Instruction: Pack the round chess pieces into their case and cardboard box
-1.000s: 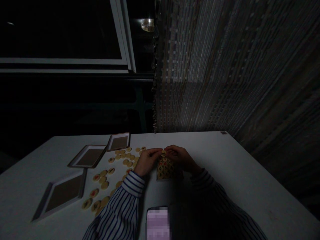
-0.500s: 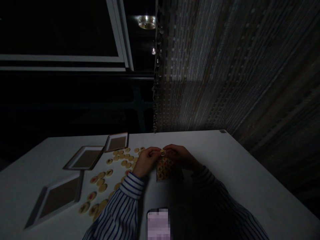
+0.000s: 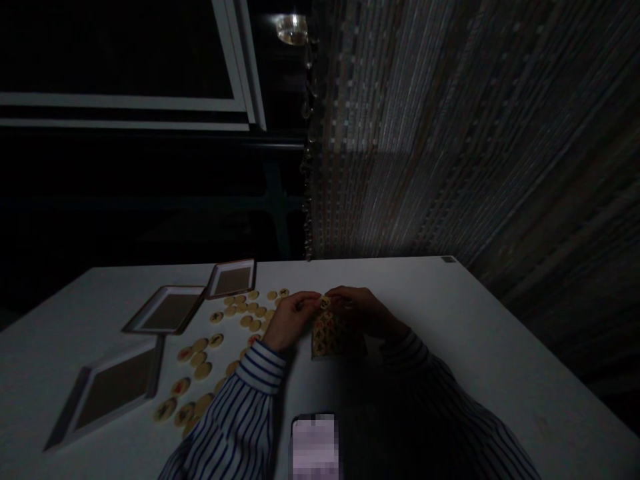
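Note:
A round Chinese chess piece (image 3: 325, 303) with a dark character is pinched between the fingertips of my left hand (image 3: 293, 319) and my right hand (image 3: 367, 312). Both hands are closed on it, one at each side. Just below them lies a shallow box (image 3: 340, 357) with rows of chess pieces (image 3: 327, 332) in it, some marked red, some dark. My right hand and its shadow cover much of the box's right part. Loose chess pieces (image 3: 200, 370) are scattered on the table to the left of my left hand, some face up, others showing blank faces.
Three shallow trays or lids (image 3: 117, 387) lie along the left of the white table (image 3: 470, 373). A phone (image 3: 315, 447) with a blurred screen rests at the near edge. Behind the table hangs a string curtain (image 3: 390, 167), beside a dark window frame (image 3: 240, 60).
The view has shifted slightly, so the table and pieces appear a little higher and further left. My hands stay together above the box, and the piece between them has turned slightly.

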The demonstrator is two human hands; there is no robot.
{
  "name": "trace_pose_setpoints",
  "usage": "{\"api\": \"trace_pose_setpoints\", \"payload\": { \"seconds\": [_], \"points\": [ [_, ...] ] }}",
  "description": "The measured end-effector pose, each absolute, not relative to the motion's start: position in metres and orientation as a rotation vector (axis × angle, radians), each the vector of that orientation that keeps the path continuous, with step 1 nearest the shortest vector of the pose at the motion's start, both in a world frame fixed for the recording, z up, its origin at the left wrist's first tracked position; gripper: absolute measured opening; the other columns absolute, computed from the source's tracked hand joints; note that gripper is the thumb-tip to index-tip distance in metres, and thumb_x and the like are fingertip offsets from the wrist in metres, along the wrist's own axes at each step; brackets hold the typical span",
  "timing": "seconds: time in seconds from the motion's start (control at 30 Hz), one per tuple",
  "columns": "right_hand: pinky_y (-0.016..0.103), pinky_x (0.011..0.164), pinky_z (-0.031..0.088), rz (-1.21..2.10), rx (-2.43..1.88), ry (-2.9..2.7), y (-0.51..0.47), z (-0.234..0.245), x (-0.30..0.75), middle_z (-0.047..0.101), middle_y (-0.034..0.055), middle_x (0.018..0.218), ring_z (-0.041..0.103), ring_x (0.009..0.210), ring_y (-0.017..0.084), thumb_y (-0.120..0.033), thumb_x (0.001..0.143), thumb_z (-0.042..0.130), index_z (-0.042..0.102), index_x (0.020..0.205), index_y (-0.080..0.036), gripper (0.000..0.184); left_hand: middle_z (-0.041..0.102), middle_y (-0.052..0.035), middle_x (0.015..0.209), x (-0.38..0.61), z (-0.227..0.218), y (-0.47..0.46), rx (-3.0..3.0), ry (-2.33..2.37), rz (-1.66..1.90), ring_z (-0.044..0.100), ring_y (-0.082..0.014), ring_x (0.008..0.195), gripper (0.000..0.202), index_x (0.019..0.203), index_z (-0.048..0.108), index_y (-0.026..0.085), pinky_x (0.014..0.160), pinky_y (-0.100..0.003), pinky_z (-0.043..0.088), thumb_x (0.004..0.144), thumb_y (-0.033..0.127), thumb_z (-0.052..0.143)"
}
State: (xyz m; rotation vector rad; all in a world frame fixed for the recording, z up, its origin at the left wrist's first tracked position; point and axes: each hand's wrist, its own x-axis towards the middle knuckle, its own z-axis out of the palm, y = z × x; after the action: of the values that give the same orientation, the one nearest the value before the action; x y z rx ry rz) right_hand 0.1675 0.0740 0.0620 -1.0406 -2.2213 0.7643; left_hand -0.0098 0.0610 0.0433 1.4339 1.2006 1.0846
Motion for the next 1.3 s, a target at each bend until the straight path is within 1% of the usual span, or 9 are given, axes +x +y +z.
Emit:
{"api": "trace_pose_setpoints", "payload": {
  "seconds": [0.17, 0.37, 0.47, 0.7, 0.93, 1.07, 1.3],
  "points": [
    [0.024, 0.069, 0.042, 0.691, -1.047, -2.295, 0.074, 0.060, 0.169, 0.064, 0.0034, 0.085, 0.058, 0.078, 0.014, -0.030, 0.077, 0.052, 0.056, 0.097, -0.018, 0.023, 0.068, -0.0068, 0.079, -0.010, 0.038, 0.063, 1.413, 1.166, 1.023, 0.062, -0.0173, 0.078, 0.026, 0.086, 0.062, 0.011, 0.074, -0.029, 0.047, 0.068, 0.030, 0.059],
    [0.025, 0.072, 0.042, 0.499, -0.961, -2.379, 0.076, 0.057, 0.167, 0.063, 0.0054, 0.093, 0.056, 0.083, 0.014, -0.027, 0.078, 0.052, 0.056, 0.098, -0.016, 0.024, 0.068, -0.0073, 0.083, -0.013, 0.038, 0.064, 1.529, 1.199, 0.986, 0.061, -0.0175, 0.079, 0.027, 0.087, 0.065, 0.011, 0.073, -0.028, 0.047, 0.071, 0.031, 0.056],
    [0.026, 0.072, 0.041, 0.435, -0.949, -2.431, 0.077, 0.056, 0.166, 0.063, 0.0050, 0.092, 0.056, 0.083, 0.015, -0.027, 0.079, 0.050, 0.057, 0.097, -0.017, 0.022, 0.068, -0.0066, 0.084, -0.013, 0.039, 0.063, 1.571, 1.203, 0.956, 0.061, -0.0177, 0.080, 0.029, 0.090, 0.065, 0.012, 0.074, -0.028, 0.046, 0.073, 0.032, 0.053],
    [0.026, 0.071, 0.040, 0.333, -1.055, -2.515, 0.078, 0.051, 0.168, 0.063, 0.0045, 0.091, 0.056, 0.082, 0.015, -0.033, 0.080, 0.048, 0.057, 0.098, -0.019, 0.025, 0.068, -0.0062, 0.089, -0.014, 0.039, 0.062, 1.664, 1.214, 0.898, 0.060, -0.0181, 0.085, 0.030, 0.094, 0.064, 0.013, 0.077, -0.029, 0.045, 0.076, 0.031, 0.048],
    [0.026, 0.069, 0.038, 0.211, -1.198, -2.627, 0.080, 0.049, 0.171, 0.063, 0.0060, 0.089, 0.057, 0.079, 0.016, -0.035, 0.079, 0.048, 0.055, 0.102, -0.019, 0.028, 0.068, -0.0057, 0.090, -0.020, 0.034, 0.063, 1.965, 1.462, 0.773, 0.060, -0.0181, 0.085, 0.029, 0.090, 0.066, 0.016, 0.077, -0.028, 0.043, 0.078, 0.028, 0.042],
    [0.025, 0.068, 0.037, 0.154, -1.281, -2.691, 0.079, 0.050, 0.171, 0.064, 0.0061, 0.087, 0.058, 0.077, 0.017, -0.031, 0.079, 0.048, 0.055, 0.101, -0.019, 0.027, 0.067, -0.0063, 0.093, -0.022, 0.029, 0.064, 2.066, 1.556, 0.686, 0.059, -0.0177, 0.088, 0.030, 0.093, 0.065, 0.017, 0.078, -0.026, 0.042, 0.078, 0.027, 0.041],
    [0.026, 0.071, 0.037, 0.137, -1.327, -2.756, 0.081, 0.044, 0.171, 0.063, 0.0071, 0.091, 0.057, 0.083, 0.017, -0.029, 0.079, 0.046, 0.057, 0.100, -0.019, 0.026, 0.066, -0.0074, 0.095, -0.021, 0.028, 0.064, 2.113, 1.593, 0.602, 0.059, -0.0172, 0.087, 0.030, 0.095, 0.064, 0.017, 0.078, -0.026, 0.041, 0.079, 0.027, 0.041]
  ]
}}
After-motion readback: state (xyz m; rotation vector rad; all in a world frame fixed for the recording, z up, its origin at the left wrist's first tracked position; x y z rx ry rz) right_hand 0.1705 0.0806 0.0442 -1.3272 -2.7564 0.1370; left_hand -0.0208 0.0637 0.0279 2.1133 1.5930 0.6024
